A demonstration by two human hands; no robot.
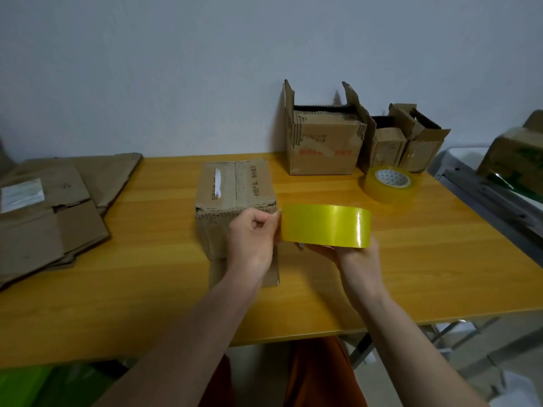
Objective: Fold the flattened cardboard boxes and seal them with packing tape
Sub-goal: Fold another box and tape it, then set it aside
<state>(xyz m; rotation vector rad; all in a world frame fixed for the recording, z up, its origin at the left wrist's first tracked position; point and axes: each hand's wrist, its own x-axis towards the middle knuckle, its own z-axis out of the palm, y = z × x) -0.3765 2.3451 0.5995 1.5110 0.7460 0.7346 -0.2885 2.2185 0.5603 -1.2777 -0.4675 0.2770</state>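
A folded brown cardboard box (235,189) stands in the middle of the wooden table (426,259), its top flaps closed and one flap lying flat towards me. A yellow roll of packing tape (324,225) hangs just right of the box's near corner. My right hand (357,258) holds the roll from below. My left hand (252,239) pinches at the roll's left edge with thumb and forefinger, in front of the box. Flattened cardboard boxes (50,212) lie stacked at the left end of the table.
A second tape roll (390,183) lies flat at the back right. Behind it stand three open cardboard boxes (321,142) against the wall. A metal rack (484,198) with a taped box (514,160) sits right of the table. Green items (44,386) lie on the floor.
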